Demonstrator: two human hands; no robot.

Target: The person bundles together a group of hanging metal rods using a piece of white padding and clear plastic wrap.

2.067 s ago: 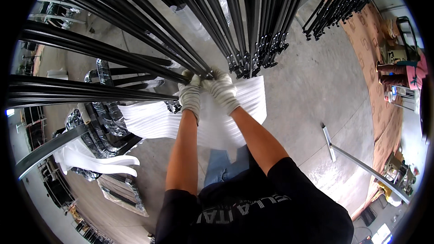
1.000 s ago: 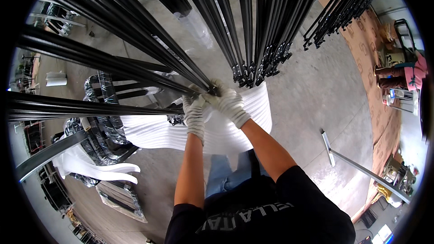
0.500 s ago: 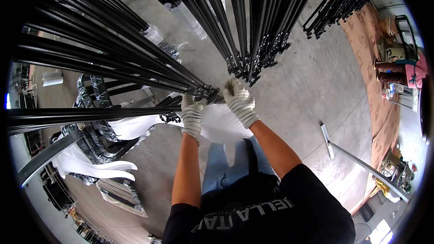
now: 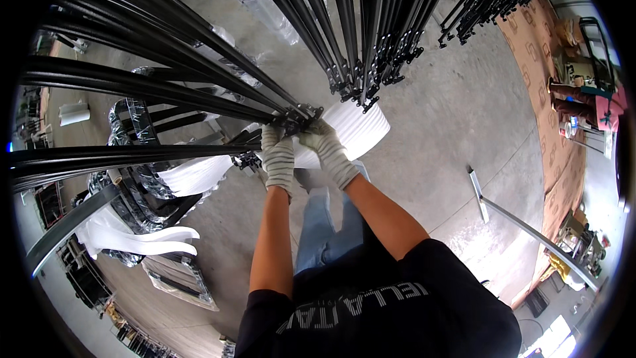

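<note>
Black metal tubes (image 4: 199,89) fan out from the upper left, and their bracketed ends (image 4: 298,118) gather at my hands. My left hand (image 4: 277,159), in a white striped knit glove, is closed around the underside of these ends. Gloved the same way, my right hand (image 4: 328,150) is closed against their right side; its fingertips are partly hidden by the brackets. Below and behind my hands shows white ribbed foam sheeting (image 4: 361,126). A lower bundle of black tubes (image 4: 132,159) ends just left of my left hand.
More hanging black tubes (image 4: 361,33) end ahead, with another group (image 4: 503,6) at far right. White curved pieces (image 4: 139,235) and film-wrapped black frames (image 4: 136,126) lie at left. A metal bar stand (image 4: 517,222) is at right. A person (image 4: 606,109) stands beyond the brown floor covering (image 4: 530,86).
My right hand has moved left and down, from apart with bent fingers to against the tube ends. The tube ends shifted slightly up and left. More white foam shows at right.
</note>
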